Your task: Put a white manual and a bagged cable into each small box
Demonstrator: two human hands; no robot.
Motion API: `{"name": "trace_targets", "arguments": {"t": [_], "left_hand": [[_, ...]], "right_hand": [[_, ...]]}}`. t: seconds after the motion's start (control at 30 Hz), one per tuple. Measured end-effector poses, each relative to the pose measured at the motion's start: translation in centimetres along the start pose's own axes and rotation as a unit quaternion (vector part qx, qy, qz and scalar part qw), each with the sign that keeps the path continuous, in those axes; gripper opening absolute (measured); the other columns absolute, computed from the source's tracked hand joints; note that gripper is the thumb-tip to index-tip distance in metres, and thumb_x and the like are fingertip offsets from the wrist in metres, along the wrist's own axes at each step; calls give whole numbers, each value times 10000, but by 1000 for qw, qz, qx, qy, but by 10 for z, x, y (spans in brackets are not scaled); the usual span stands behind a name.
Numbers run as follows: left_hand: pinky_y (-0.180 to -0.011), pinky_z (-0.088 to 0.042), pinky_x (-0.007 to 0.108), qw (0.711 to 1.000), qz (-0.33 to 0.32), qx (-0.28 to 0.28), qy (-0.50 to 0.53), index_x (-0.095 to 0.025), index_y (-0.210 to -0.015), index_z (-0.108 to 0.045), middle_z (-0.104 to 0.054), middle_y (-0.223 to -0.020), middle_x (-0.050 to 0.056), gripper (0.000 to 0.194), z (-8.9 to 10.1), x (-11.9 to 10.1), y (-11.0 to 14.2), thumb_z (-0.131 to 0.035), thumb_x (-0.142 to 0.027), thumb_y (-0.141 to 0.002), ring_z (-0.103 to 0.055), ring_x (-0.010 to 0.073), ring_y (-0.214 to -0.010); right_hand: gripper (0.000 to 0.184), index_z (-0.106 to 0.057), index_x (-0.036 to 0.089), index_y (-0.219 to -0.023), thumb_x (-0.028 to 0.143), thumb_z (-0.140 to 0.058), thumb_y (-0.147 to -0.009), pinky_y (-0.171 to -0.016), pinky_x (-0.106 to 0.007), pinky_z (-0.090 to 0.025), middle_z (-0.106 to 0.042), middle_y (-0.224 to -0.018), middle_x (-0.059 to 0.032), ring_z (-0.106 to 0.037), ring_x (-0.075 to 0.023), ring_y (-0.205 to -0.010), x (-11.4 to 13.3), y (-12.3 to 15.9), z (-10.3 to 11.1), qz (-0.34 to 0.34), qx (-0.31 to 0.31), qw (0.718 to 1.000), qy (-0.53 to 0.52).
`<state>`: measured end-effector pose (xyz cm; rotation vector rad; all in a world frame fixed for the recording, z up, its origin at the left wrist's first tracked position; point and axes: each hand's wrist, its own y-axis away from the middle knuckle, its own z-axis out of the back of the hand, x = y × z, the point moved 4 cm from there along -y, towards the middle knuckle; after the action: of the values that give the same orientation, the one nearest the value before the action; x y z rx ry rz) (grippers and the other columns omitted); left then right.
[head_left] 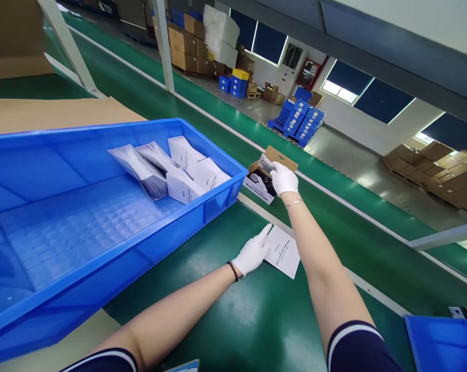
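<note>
Both my hands wear white gloves. My right hand [283,179] reaches far out and is closed on the open small product box [265,175], which has a brown flap and a dark item inside, on the green conveyor belt [334,227]. My left hand [253,253] rests nearer to me with fingers stretched flat, touching the edge of a white leaflet [284,251] lying on the green work surface. A large blue bin [101,248] stands to my left, holding several white packets [190,173] and clear-wrapped booklets [142,168] in its far corner.
A second blue bin's corner [442,341] shows at the bottom right. Brown cardboard sheets [55,111] lie behind the big bin. Metal frame posts [163,46] rise at the belt's edge. Stacked cartons and blue crates [295,119] stand on the floor beyond.
</note>
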<state>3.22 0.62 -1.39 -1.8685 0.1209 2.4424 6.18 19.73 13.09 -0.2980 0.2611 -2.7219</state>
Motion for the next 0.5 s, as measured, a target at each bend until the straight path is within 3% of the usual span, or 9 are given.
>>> {"name": "trace_targets", "arguments": {"t": [0.17,0.23,0.3,0.37,0.43,0.5], "left_hand": [[-1127,-397,373,999,-30,18,8,-144,-1520,-377,-481,-1490,70,644,0,-5,-1,-391,-209,-879,-492,247,-1336],[-1138,-387,383,999,-39,19,14,-155,-1500,-415,-493,-1480,65,607,-2,-5,-2,-390,-232,-898,-496,249,-1334],[-1140,-385,398,999,-34,7,26,-169,-1507,-406,-512,-1464,68,609,-1,-2,-3,-402,-225,-900,-505,255,-1324],[-1153,-365,408,998,-16,-37,54,-162,-1526,-369,-508,-1466,88,655,5,5,-8,-439,-195,-876,-492,266,-1336],[-1168,-342,397,988,1,-112,107,-145,-1532,-350,-477,-1491,108,704,17,14,-14,-498,-184,-845,-458,273,-1364],[-1150,-365,369,962,12,-174,208,-130,-1526,-346,-455,-1506,122,749,27,23,-22,-555,-176,-808,-448,267,-1370]], "right_hand": [[511,-461,312,-1461,511,-387,-997,-1004,-420,-454,-534,-1442,-83,-540,-302,-1249,1,-6,-57,-3,109,992,67],[637,-375,272,-1519,579,-448,-966,-1053,-420,-418,-458,-1511,-102,-498,-310,-1299,-6,1,-68,0,126,990,66],[708,-342,222,-1534,574,-511,-943,-1083,-427,-386,-396,-1549,-129,-459,-322,-1335,-14,13,-65,16,141,988,63],[625,-390,205,-1504,509,-497,-969,-1083,-425,-383,-389,-1550,-131,-450,-313,-1342,-19,33,-50,46,126,989,55],[550,-458,204,-1453,490,-482,-983,-1082,-421,-385,-428,-1518,-123,-447,-301,-1338,-17,66,-33,117,105,986,51],[570,-503,193,-1406,507,-570,-936,-1077,-438,-387,-476,-1465,-134,-436,-318,-1328,-10,107,-25,217,123,966,66]]}}
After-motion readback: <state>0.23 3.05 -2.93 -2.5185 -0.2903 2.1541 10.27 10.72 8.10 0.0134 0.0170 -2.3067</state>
